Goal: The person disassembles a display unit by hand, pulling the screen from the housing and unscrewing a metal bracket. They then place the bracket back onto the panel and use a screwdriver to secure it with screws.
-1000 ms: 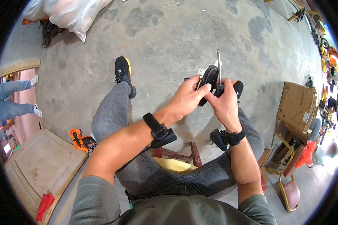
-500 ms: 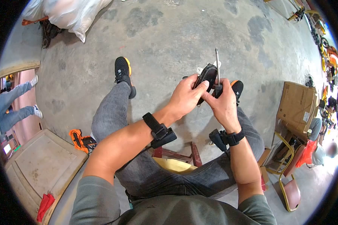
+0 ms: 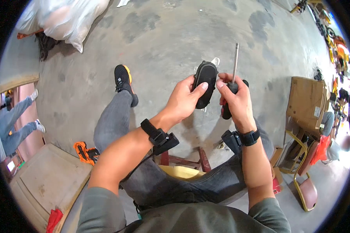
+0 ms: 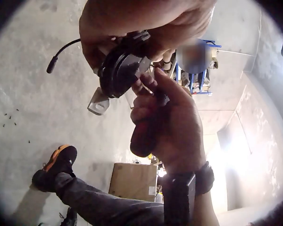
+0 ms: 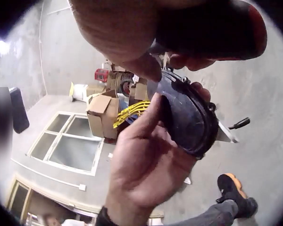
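In the head view my left hand (image 3: 179,101) grips a black oval housing (image 3: 206,75), its thumb lying on the broad smooth face. Pale bracket tabs (image 3: 216,61) stick out past the housing's ends. The left wrist view shows a short black cable (image 4: 52,65) trailing from it, with a plug at the end. Just to the right, my right hand (image 3: 240,103) holds a screwdriver (image 3: 236,62) by its black and red handle, the metal shaft pointing up and away. A small gap separates the right fingertips from the housing in the head view.
Below the hands, a red-framed stool (image 3: 201,157) shows between the legs. A cardboard box (image 3: 305,103) and a yellow-framed chair (image 3: 307,194) stand at right. White sacks (image 3: 72,19) lie upper left, and a pale panel (image 3: 46,174) is at lower left.
The housing has turned so its broad face shows more toward the head camera. My right hand has drawn off to the right with the screwdriver, parting from it. The head view has shifted slightly.
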Tool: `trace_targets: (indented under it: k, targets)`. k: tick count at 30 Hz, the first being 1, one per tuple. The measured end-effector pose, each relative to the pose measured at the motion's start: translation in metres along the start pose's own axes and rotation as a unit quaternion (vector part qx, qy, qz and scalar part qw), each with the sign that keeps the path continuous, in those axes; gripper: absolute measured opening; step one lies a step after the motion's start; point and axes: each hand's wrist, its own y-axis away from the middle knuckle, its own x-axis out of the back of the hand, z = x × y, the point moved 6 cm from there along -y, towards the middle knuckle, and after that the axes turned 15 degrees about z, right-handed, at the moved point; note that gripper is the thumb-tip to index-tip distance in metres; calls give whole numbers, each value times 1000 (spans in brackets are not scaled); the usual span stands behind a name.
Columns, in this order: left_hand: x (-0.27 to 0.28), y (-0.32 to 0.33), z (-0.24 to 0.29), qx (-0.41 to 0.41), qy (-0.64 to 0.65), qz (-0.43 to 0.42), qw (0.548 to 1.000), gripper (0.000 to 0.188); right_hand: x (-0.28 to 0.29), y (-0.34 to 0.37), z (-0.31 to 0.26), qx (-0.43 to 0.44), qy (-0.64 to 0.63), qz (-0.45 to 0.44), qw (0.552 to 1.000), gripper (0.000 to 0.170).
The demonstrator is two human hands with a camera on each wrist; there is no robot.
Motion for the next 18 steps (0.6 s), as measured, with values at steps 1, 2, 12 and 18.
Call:
trace_targets:
  k: [1,2,12,18]
  targets:
    - [-2,2,4,1,-1,-11,1000,28,-1,-1,2,-14,-22,-21,999,35]
    - [-3,4,4,2,-4,-18,1000,28,-2,-2,3,-28,-44,-42,998,35]
    - [-9,3,-2,6,-39,-61,997,38,-1,-1,8,-47,-63,-55,995,37]
    - [11,-2,26,-161,-201,77,963,52,5,-6,10,-32,-52,-8,998,30]
